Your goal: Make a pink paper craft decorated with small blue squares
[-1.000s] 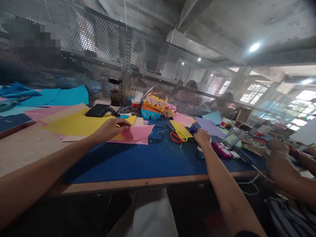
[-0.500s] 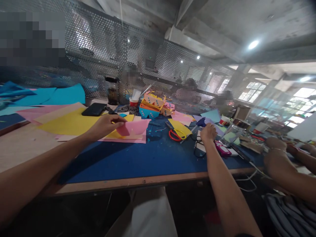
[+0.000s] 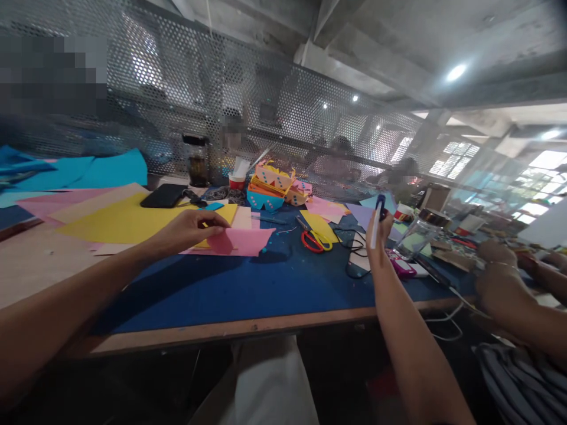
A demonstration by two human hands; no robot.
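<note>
- Your left hand [image 3: 188, 227] pinches the near corner of a pink sheet [image 3: 248, 241], which lies just right of it on the blue worktop [image 3: 266, 283]; a yellow sheet [image 3: 119, 219] lies beneath and left.
- Red-handled scissors [image 3: 313, 241] lie between your hands.
- Your right hand [image 3: 380, 241], above the worktop, is closed around an upright blue-capped pen [image 3: 377, 218].
- Another person's hand [image 3: 494, 255] is well to its right.

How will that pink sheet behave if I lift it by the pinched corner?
Likely floppy: the pink sheet looks thin, and its corner curls up under the left hand. Probably very light, so it may slide easily over the yellow sheet beneath. It looks apt to crease if pinched hard.
</note>
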